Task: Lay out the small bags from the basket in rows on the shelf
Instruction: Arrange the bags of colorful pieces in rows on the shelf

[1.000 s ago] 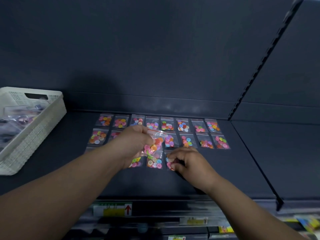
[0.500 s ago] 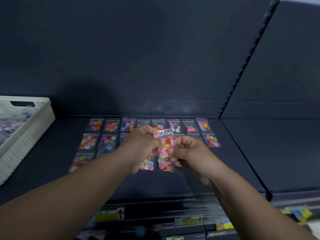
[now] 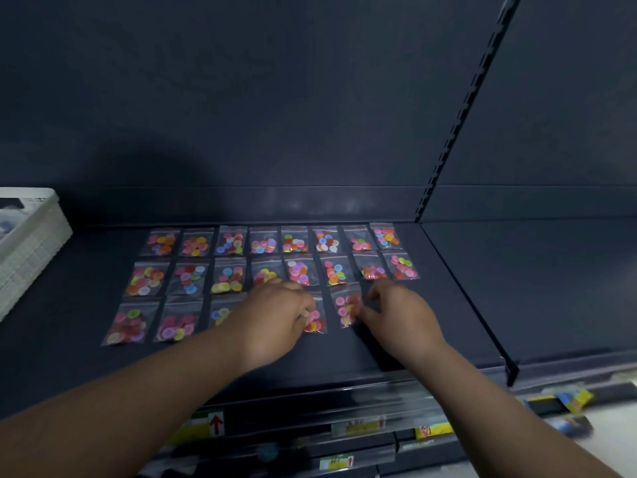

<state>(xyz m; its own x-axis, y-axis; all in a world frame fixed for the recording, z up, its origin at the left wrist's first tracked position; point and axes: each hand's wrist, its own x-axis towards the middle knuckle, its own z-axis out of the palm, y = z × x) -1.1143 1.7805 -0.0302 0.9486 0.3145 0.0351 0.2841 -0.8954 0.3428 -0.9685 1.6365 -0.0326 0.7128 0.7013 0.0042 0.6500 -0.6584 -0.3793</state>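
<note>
Clear small bags of coloured buttons lie in three rows on the dark shelf [image 3: 448, 305]. My right hand [image 3: 400, 315] pinches the right edge of a small bag [image 3: 346, 308], which lies flat in the front row. My left hand [image 3: 275, 315] hovers low over the front row with bent fingers, their tips on the neighbouring bag [image 3: 316, 322]. Whether it grips that bag is hidden by the hand. It also covers one front-row bag and part of another. The white basket [image 3: 34, 232] stands at the far left, mostly out of frame.
The back row [image 3: 263, 240] and middle row [image 3: 227, 276] each hold several bags. An upright slotted post [image 3: 458, 115] divides this shelf from the bay on the right. Price-label strips [image 3: 355, 426] run along the shelf's front edge.
The bag that both hands held in the air half a second ago now lies in the front row under my right fingers. Both hands have dropped to the shelf.
</note>
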